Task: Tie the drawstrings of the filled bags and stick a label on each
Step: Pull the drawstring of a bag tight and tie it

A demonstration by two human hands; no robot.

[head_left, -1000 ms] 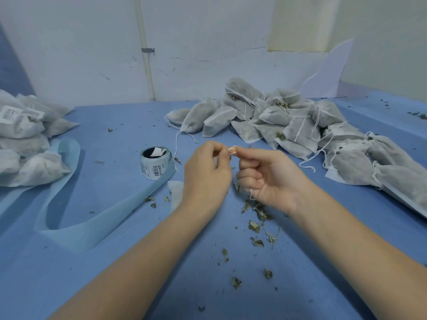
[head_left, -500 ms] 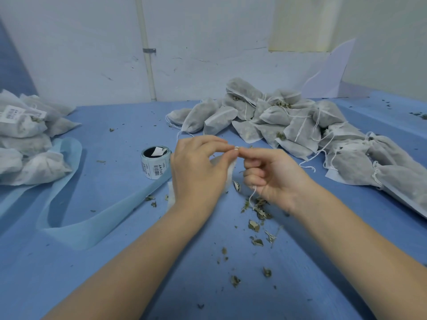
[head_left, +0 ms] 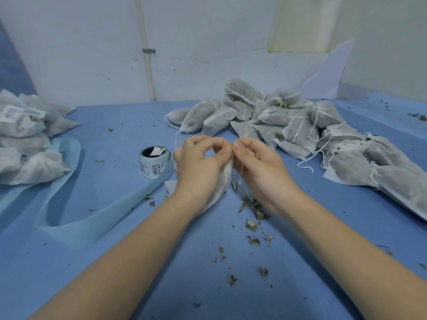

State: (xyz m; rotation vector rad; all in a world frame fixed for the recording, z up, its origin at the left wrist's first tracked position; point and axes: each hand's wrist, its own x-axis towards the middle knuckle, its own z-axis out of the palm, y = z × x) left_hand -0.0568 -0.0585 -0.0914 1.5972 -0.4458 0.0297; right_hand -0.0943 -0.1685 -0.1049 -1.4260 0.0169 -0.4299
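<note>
A white filled bag (head_left: 223, 183) lies on the blue table under my left hand (head_left: 201, 167), mostly hidden by it. That hand's thumb and forefinger pinch the bag's top. My right hand (head_left: 256, 167) meets it fingertip to fingertip and pinches the thin white drawstring (head_left: 241, 179), which hangs down from its fingers. A roll of barcode labels (head_left: 154, 161) stands just left of my left hand.
A heap of filled bags (head_left: 288, 121) with loose strings spreads across the back right. Labelled bags (head_left: 20, 139) are piled at the left edge. A pale blue backing strip (head_left: 97, 215) trails from the roll. Dried leaf bits (head_left: 254, 225) litter the table (head_left: 115, 262).
Both hands have dropped slightly toward the table and stayed together. The white bag now shows below my left palm. The string hangs from my right fingers as before.
</note>
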